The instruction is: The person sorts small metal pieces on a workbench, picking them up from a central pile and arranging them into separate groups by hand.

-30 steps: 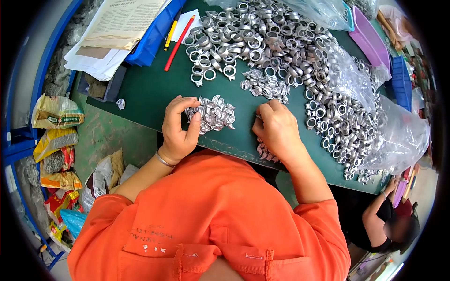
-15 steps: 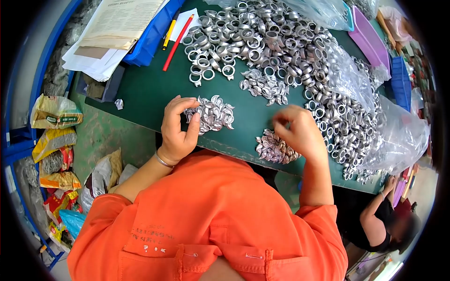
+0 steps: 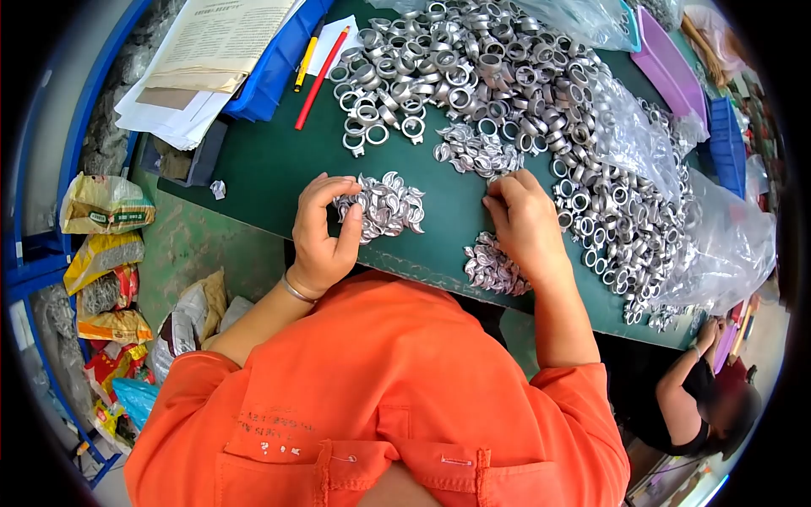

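Note:
My left hand (image 3: 328, 226) rests on the table with thumb and fingers apart. It cups the left edge of a pile of silvery leaf-shaped metal pieces (image 3: 390, 205). My right hand (image 3: 525, 221) is at the near edge of a second pile of such pieces (image 3: 478, 150), fingers bent in towards the thumb. What its fingertips hold, if anything, is too small to make out. Below that hand, near the table edge, lies a third pile of leaf-shaped pieces (image 3: 492, 269), partly covered by the hand and wrist.
A large heap of metal rings (image 3: 524, 76) covers the back and right of the green table (image 3: 270, 169). Clear plastic bags (image 3: 718, 245) lie over its right side. A red pencil (image 3: 322, 78), blue bin (image 3: 274, 63) and papers (image 3: 203, 51) are left. Another person (image 3: 684, 397) sits right.
My right hand has moved away from me, from the near right pile to the edge of the upper pile. My left hand has stayed in place.

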`<action>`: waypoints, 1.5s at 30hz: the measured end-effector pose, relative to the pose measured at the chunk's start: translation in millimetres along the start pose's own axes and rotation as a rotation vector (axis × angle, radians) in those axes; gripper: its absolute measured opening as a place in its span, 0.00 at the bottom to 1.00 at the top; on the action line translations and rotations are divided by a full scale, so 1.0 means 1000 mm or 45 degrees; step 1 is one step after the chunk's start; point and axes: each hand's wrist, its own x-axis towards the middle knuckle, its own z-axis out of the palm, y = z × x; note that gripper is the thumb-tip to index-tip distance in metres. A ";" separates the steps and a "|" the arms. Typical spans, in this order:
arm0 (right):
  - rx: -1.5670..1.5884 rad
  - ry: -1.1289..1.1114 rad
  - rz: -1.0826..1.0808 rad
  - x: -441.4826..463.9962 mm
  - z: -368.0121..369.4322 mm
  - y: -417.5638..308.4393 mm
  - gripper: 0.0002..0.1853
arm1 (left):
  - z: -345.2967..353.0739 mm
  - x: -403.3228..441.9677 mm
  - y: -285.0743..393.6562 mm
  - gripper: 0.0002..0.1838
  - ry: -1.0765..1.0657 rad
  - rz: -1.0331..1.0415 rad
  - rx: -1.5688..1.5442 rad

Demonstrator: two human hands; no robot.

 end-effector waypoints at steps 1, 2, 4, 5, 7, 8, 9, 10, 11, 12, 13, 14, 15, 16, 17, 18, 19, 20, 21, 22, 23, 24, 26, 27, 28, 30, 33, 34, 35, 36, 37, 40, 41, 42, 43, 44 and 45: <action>0.000 0.002 0.004 0.000 0.001 0.000 0.05 | 0.000 0.000 0.000 0.18 -0.004 0.002 -0.001; -0.074 0.006 -0.030 0.000 0.003 0.001 0.07 | 0.000 0.000 0.000 0.18 -0.003 -0.002 -0.008; -0.152 0.018 -0.065 -0.001 0.008 0.003 0.08 | 0.000 0.000 0.000 0.18 0.001 0.001 -0.016; -0.154 0.032 -0.059 -0.002 0.011 0.005 0.08 | 0.000 0.000 0.000 0.18 0.004 -0.002 -0.012; -0.157 0.051 -0.058 -0.001 0.010 0.005 0.08 | 0.000 0.000 -0.001 0.18 0.013 -0.001 -0.006; -0.031 -0.010 0.031 -0.001 0.004 0.004 0.07 | 0.000 -0.001 -0.001 0.18 0.014 -0.005 -0.010; 0.095 -0.075 0.122 -0.001 -0.002 0.003 0.06 | 0.000 -0.001 -0.002 0.18 0.013 -0.011 -0.013; 0.207 -0.125 0.162 0.001 -0.013 0.002 0.05 | 0.000 -0.001 -0.002 0.18 0.016 -0.012 -0.012; 0.317 -0.279 0.276 0.001 -0.025 0.002 0.07 | 0.000 -0.001 -0.002 0.17 0.017 -0.003 -0.009; 0.304 -0.444 0.232 0.001 -0.037 0.005 0.06 | 0.000 -0.001 -0.002 0.17 0.017 0.004 -0.006; 0.289 -0.607 0.190 0.000 -0.044 0.008 0.05 | 0.000 -0.001 -0.001 0.17 0.017 0.001 -0.007; 0.289 -0.608 0.197 0.000 -0.042 0.008 0.05 | 0.000 -0.001 -0.001 0.17 0.013 0.007 0.003; 0.266 -0.483 0.119 0.002 -0.038 0.009 0.05 | 0.000 -0.001 -0.001 0.17 0.011 0.016 0.013; 0.244 -0.358 0.039 0.003 -0.033 0.009 0.04 | 0.001 -0.001 -0.001 0.17 0.009 0.018 0.010; 0.245 -0.356 0.039 0.005 -0.024 0.007 0.04 | 0.001 -0.001 -0.001 0.17 0.007 0.013 0.004; 0.078 -0.130 0.047 0.006 -0.012 0.004 0.04 | 0.000 -0.001 -0.001 0.17 0.006 0.008 0.000; -0.089 0.096 0.053 0.006 -0.003 0.004 0.05 | 0.000 -0.001 -0.001 0.17 0.006 0.009 0.003; -0.102 0.102 -0.004 0.004 0.002 0.007 0.06 | 0.000 -0.001 -0.001 0.17 0.010 -0.002 -0.008; -0.099 0.104 -0.010 0.005 0.002 0.009 0.06 | 0.000 0.000 -0.001 0.17 0.016 -0.014 -0.019; 0.030 0.038 -0.002 0.004 0.000 0.012 0.06 | -0.001 0.000 -0.001 0.17 0.016 -0.017 -0.015; 0.156 -0.028 0.009 0.002 -0.001 0.014 0.06 | -0.001 0.000 -0.001 0.17 0.015 -0.006 -0.012; 0.177 -0.001 0.030 0.003 -0.002 0.014 0.07 | 0.000 0.000 -0.001 0.17 0.013 0.007 -0.013; 0.160 -0.027 0.077 0.003 -0.006 0.010 0.07 | 0.001 0.000 -0.001 0.17 0.009 0.007 -0.009; 0.147 -0.053 0.119 0.003 -0.006 0.007 0.08 | 0.000 0.000 -0.001 0.17 0.005 0.009 -0.001; 0.104 -0.033 0.131 0.001 -0.004 0.002 0.08 | 0.001 0.000 -0.001 0.17 0.002 0.008 0.000; 0.013 -0.035 0.098 0.000 -0.004 -0.002 0.07 | 0.000 0.000 0.000 0.17 0.010 -0.021 -0.022; -0.102 -0.044 0.026 0.005 -0.001 -0.009 0.08 | 0.002 0.000 -0.002 0.17 0.053 0.003 -0.002; 0.172 -0.127 0.096 0.007 0.002 -0.013 0.08 | 0.002 0.000 -0.001 0.17 0.057 0.005 0.002; 0.444 -0.211 0.167 0.008 0.005 -0.018 0.08 | 0.001 0.001 -0.001 0.17 0.062 0.004 0.011; 0.500 -0.182 0.077 0.009 0.012 -0.027 0.07 | 0.000 0.001 -0.001 0.17 0.033 0.009 0.020; 0.659 -0.257 0.188 0.013 0.009 -0.048 0.07 | 0.000 0.001 -0.001 0.17 0.004 0.016 0.025; 0.793 -0.222 -0.035 0.015 0.031 -0.064 0.08 | 0.000 0.001 -0.001 0.17 0.011 0.005 0.018; 0.657 -0.141 -0.192 0.017 0.035 -0.065 0.10 | 0.000 0.000 -0.002 0.17 0.018 -0.004 0.011; 0.520 -0.058 -0.347 0.020 0.039 -0.065 0.12 | -0.001 0.000 -0.002 0.17 0.019 -0.003 0.012; 0.520 -0.057 -0.348 0.025 0.040 -0.061 0.12 | -0.001 0.001 -0.001 0.16 0.017 -0.005 0.012; 0.234 -0.004 -0.380 0.032 0.040 -0.055 0.15 | -0.001 0.001 -0.001 0.16 0.015 -0.008 0.011; -0.054 0.049 -0.408 0.037 0.038 -0.047 0.18 | 0.000 0.001 -0.001 0.16 0.018 -0.007 0.008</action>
